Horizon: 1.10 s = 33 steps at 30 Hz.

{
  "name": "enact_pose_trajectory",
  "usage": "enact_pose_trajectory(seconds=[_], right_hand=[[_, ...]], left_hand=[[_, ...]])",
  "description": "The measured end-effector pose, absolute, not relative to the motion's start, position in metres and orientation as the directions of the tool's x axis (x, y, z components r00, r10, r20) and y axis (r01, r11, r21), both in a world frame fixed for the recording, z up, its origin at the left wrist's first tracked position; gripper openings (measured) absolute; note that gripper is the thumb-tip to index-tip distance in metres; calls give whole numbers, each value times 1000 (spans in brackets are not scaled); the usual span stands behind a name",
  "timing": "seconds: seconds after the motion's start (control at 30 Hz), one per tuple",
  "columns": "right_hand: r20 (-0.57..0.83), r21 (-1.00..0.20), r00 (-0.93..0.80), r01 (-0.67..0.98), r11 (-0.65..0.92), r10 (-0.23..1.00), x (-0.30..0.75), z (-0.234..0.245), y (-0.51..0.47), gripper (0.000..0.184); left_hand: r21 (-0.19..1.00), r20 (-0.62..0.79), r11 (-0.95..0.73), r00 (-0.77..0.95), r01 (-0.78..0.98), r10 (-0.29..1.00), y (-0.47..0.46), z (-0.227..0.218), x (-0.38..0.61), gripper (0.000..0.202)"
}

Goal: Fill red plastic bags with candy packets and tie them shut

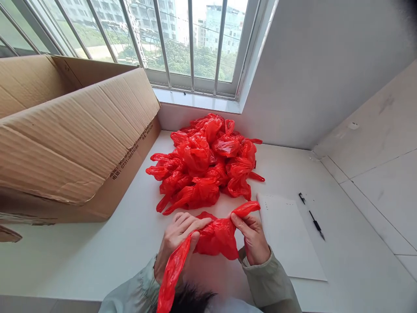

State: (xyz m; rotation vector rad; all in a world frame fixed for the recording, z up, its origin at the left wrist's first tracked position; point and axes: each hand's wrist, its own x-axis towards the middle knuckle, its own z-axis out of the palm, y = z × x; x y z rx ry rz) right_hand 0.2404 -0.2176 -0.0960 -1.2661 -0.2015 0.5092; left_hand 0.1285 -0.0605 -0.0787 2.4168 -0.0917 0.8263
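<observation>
Between my two hands is a red plastic bag, just above the white table near its front. My left hand grips the bag's left side, and one long handle trails down over the wrist. With thumb and fingers, my right hand pinches the other handle at the upper right, its end sticking out past the fingers. What the bag contains, if anything, cannot be seen. Just beyond my hands lies a heap of red plastic bags, bunched up, several with handles poking out.
A large open cardboard box stands at the left. To the right lie a sheet of white paper, a black pen and its cap on the white table. A barred window is behind; walls bound the back and right.
</observation>
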Motion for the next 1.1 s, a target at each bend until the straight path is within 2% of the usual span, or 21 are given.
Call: enact_pose_trajectory(seconds=[0.13, 0.27, 0.4, 0.5, 0.57, 0.7, 0.77, 0.83, 0.9, 0.97, 1.03, 1.1], right_hand=[[-210, -924, 926, -293, 246, 313, 241, -104, -226, 30], [-283, -907, 932, -337, 253, 227, 241, -118, -231, 32], [-294, -909, 937, -336, 247, 190, 238, -131, -228, 34], [-250, -927, 949, -292, 235, 192, 238, -134, -227, 32], [-198, -945, 954, -247, 215, 225, 240, -132, -229, 29], [-84, -975, 933, -150, 165, 351, 246, -124, -232, 24], [-35, -982, 913, -106, 154, 406, 246, -118, -230, 23], [8, -986, 895, -68, 154, 446, 243, -111, -226, 20], [57, -989, 873, -17, 147, 485, 238, -104, -222, 17], [129, -990, 825, 78, 116, 550, 233, -97, -221, 15], [187, -981, 773, 177, 78, 607, 230, -92, -222, 13], [220, -970, 762, 239, 51, 609, 229, -89, -225, 10]], left_hand=[[304, 706, -942, 698, -145, 120, -55, -85, 118, 37], [130, 692, -990, 719, -49, 55, -53, -95, 105, 44], [50, 659, -999, 751, 5, 37, -53, -102, 97, 42], [23, 659, -999, 752, 23, 33, -50, -101, 95, 28], [134, 613, -990, 782, 43, 117, -46, -97, 96, 21], [510, 393, -858, 868, 68, 303, -40, -82, 100, 35], [726, 288, -685, 879, 58, 380, -41, -73, 102, 36], [900, 169, -436, 899, 26, 403, -46, -65, 107, 32], [977, 83, -213, 932, -6, 352, -55, -59, 113, 32], [999, -8, -41, 961, 20, 277, -68, -55, 121, 40], [995, -97, 46, 961, 88, 260, -80, -53, 129, 48], [989, -146, 42, 934, 140, 325, -88, -53, 135, 46]])
